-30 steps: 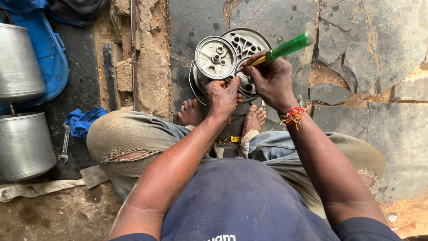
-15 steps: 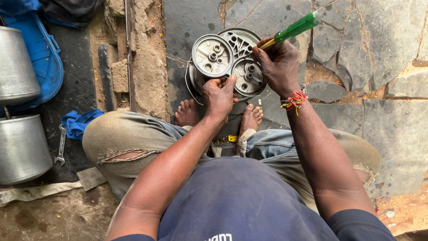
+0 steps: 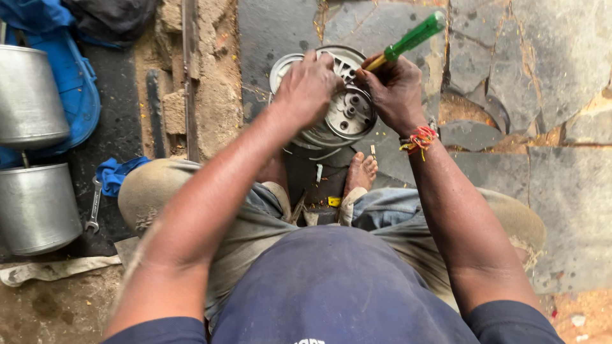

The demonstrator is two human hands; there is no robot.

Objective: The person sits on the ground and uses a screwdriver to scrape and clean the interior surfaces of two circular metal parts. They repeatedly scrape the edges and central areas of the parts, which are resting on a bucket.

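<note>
I squat over a round grey metal hub assembly point(image 3: 347, 114) standing on the stone floor in front of my bare feet. My left hand point(image 3: 307, 86) lies over its upper left part and grips it. My right hand point(image 3: 394, 89) is closed around a green-handled screwdriver point(image 3: 414, 37), whose handle points up and to the right; its tip is hidden at the top of the metal part. A red and yellow thread band sits on my right wrist.
Two shiny metal pots point(image 3: 29, 95) stand at the left, beside a blue bag point(image 3: 80, 95). A spanner point(image 3: 94, 207) and a blue cloth point(image 3: 118, 173) lie near my left knee. A rough concrete strip point(image 3: 210, 76) and cracked stone slabs point(image 3: 542, 95) surround the work.
My left hand has moved up from the lower edge onto the top of the metal part, covering its left disc. The view has tilted, and the screwdriver handle now leans lower.
</note>
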